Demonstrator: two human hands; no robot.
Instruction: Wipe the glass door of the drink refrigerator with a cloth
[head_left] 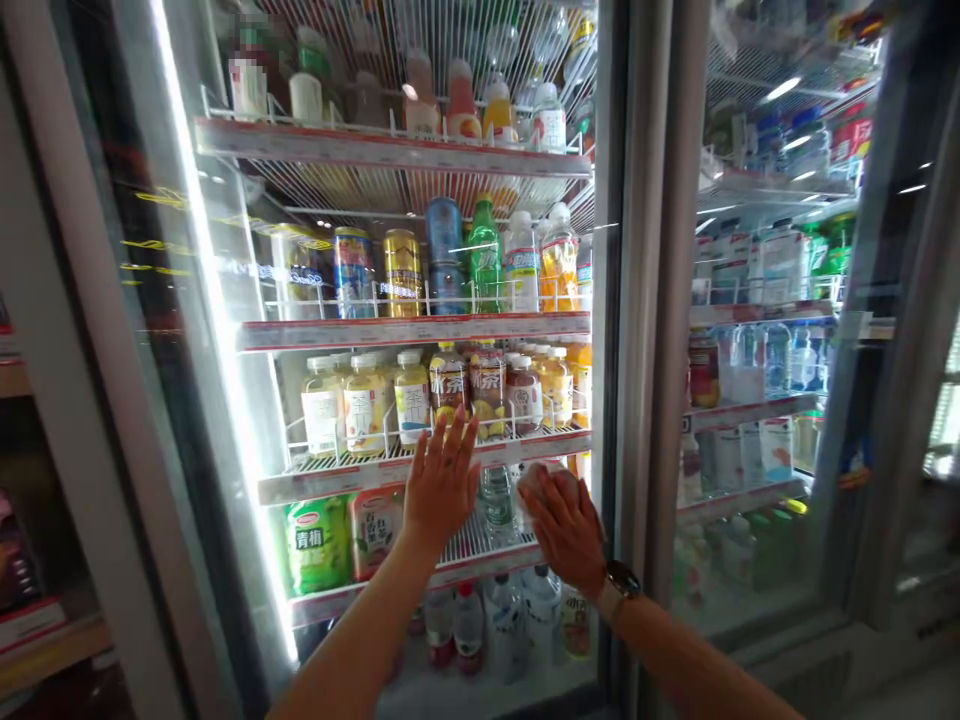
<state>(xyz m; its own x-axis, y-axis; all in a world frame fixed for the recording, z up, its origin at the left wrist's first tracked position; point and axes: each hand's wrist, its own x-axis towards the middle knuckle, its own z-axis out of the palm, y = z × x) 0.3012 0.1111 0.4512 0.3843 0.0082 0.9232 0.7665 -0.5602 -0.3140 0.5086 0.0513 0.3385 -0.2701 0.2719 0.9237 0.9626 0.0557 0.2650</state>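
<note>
- Glass door [409, 335] of a lit drinks cooler stands upright straight ahead, its long axis running top to bottom, both hands raised to it
- The left hand [441, 490] is flat, palm toward the pane, fingers stretched and slightly parted, with nothing seen in it; bottles of tea [487, 390] stand behind the pane near its fingertips
- The right hand [568, 535], a dark watch [622, 578] at its wrist, has its fingers close together over a pale wad [564, 480], perhaps a cloth; whether it grips the wad or only presses it cannot be told
- The wad lies under the right fingers, against or just before the pane, with the left hand well apart
- Of the two, the right hand is nearer the metal frame [651, 400] along the pane's right edge
</note>
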